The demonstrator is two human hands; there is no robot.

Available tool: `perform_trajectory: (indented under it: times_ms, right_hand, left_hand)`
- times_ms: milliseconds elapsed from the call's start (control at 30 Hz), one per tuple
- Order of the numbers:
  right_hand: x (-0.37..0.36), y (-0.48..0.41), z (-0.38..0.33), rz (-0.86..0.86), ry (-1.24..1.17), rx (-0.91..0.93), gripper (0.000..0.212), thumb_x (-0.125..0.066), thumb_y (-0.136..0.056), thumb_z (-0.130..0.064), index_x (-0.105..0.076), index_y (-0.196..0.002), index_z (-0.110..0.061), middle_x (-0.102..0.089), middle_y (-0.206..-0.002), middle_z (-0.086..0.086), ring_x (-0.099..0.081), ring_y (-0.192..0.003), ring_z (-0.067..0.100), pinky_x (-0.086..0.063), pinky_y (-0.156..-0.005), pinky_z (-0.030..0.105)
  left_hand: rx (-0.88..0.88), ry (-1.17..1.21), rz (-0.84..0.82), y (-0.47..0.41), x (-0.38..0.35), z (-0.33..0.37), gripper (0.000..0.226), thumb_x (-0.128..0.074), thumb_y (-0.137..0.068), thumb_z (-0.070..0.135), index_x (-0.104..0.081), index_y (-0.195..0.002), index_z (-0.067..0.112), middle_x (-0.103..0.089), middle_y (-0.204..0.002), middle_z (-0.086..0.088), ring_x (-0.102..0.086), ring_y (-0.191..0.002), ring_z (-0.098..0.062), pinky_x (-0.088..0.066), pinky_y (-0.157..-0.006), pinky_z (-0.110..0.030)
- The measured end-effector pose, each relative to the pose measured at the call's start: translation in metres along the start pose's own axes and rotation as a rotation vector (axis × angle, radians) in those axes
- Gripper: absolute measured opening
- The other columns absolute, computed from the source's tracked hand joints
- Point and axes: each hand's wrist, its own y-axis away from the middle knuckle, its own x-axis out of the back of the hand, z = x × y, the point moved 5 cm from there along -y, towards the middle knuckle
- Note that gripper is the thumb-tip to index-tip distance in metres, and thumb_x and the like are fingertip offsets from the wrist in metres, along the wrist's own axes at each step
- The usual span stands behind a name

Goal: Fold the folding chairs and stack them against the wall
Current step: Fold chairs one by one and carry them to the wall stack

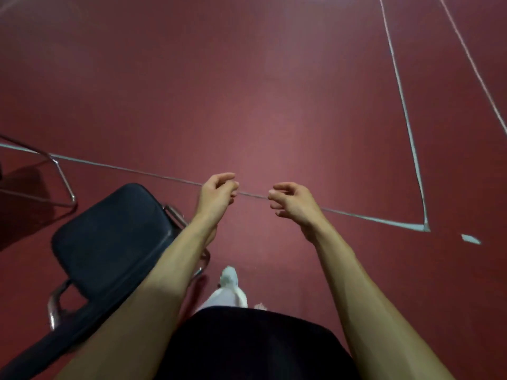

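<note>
The black padded, chrome-framed folding chair (pixel 109 239) stands unfolded leftward, nearer the left hand (pixel 218 192); it and the right hand (pixel 290 202) are loosely curled, empty.

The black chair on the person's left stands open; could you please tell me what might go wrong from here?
1. The white shoe is close to the metal frame of the black chair, so the person could trip.
2. The left hand and right hand hold nothing, out over the floor, so the chair may be passed unfolded.
3. The metal frame of a second chair lies close at far left; folding might knock it.
</note>
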Motion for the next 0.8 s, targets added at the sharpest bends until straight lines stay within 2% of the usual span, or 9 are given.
perform_trajectory:
  times_ms: [167,400,467,533,600,700,733,800]
  right_hand:
    - [-0.025,-0.089,-0.078,-0.072,0.018,0.063,0.019,-0.059,-0.093,-0.014,-0.055,-0.111,-0.011,-0.061,-0.098,0.009,-0.058,-0.074,0.014,-0.045,-0.067,0.028]
    - [-0.055,-0.216,-0.135,-0.277,0.046,0.082,0.018,-0.059,-0.094,-0.015,-0.056,-0.111,-0.012,-0.061,-0.099,0.006,-0.060,-0.073,0.012,-0.046,-0.069,0.027]
    - [-0.064,-0.255,-0.152,-0.377,0.080,0.080,0.019,-0.059,-0.094,-0.016,-0.056,-0.112,-0.012,-0.062,-0.101,0.006,-0.061,-0.074,0.012,-0.047,-0.070,0.028]
    - [-0.071,-0.284,-0.166,-0.466,0.142,0.080,0.017,-0.059,-0.094,-0.015,-0.057,-0.110,-0.012,-0.063,-0.099,0.006,-0.060,-0.073,0.013,-0.046,-0.068,0.027]
    - [-0.074,-0.304,-0.175,-0.544,0.227,0.114,0.014,-0.060,-0.092,-0.014,-0.057,-0.106,-0.015,-0.063,-0.097,0.007,-0.060,-0.074,0.016,-0.047,-0.068,0.029]
    - [-0.074,-0.346,-0.195,-0.645,0.466,0.208,0.019,-0.062,-0.091,-0.022,-0.061,-0.109,-0.018,-0.066,-0.104,0.007,-0.063,-0.091,0.020,-0.049,-0.086,0.034]
    - [-0.081,-0.364,-0.204,-0.673,0.580,0.276,0.024,-0.061,-0.091,-0.024,-0.062,-0.114,-0.018,-0.067,-0.106,0.006,-0.063,-0.097,0.020,-0.048,-0.090,0.033]
    - [-0.102,-0.380,-0.221,-0.721,0.695,0.392,0.030,-0.059,-0.091,-0.024,-0.062,-0.120,-0.014,-0.066,-0.102,0.004,-0.059,-0.095,0.018,-0.044,-0.087,0.028]
  left_hand:
    - [-0.008,-0.016,0.068,-0.079,0.012,0.047,0.023,-0.056,-0.093,0.005,-0.062,-0.115,0.011,-0.059,-0.084,0.003,-0.055,-0.075,-0.009,-0.048,-0.081,-0.028]
    - [0.014,0.060,0.251,-0.169,0.016,0.083,0.023,-0.057,-0.092,0.004,-0.062,-0.114,0.011,-0.061,-0.090,-0.002,-0.057,-0.080,-0.013,-0.049,-0.078,-0.024]
    - [0.023,0.079,0.359,-0.192,0.015,0.092,0.023,-0.058,-0.093,0.006,-0.062,-0.114,0.012,-0.061,-0.093,-0.003,-0.057,-0.083,-0.013,-0.047,-0.077,-0.023]
    - [0.061,0.066,0.473,-0.208,0.015,0.096,0.023,-0.059,-0.092,0.008,-0.063,-0.114,0.015,-0.062,-0.096,-0.002,-0.057,-0.088,-0.014,-0.045,-0.072,-0.021]
    - [0.091,0.080,0.558,-0.218,0.014,0.094,0.021,-0.059,-0.092,0.009,-0.064,-0.110,0.019,-0.063,-0.100,-0.001,-0.057,-0.096,-0.016,-0.045,-0.079,-0.024]
    - [0.156,0.139,0.678,-0.237,0.005,0.099,0.019,-0.060,-0.092,0.010,-0.066,-0.106,0.022,-0.065,-0.102,-0.002,-0.059,-0.100,-0.020,-0.047,-0.094,-0.035]
    - [0.164,0.171,0.727,-0.245,0.004,0.103,0.019,-0.060,-0.092,0.009,-0.066,-0.107,0.019,-0.065,-0.098,-0.002,-0.058,-0.097,-0.020,-0.047,-0.093,-0.035]
    - [0.149,0.206,0.806,-0.253,0.010,0.112,0.022,-0.059,-0.092,0.003,-0.065,-0.112,0.009,-0.061,-0.087,-0.002,-0.054,-0.086,-0.018,-0.047,-0.080,-0.028]
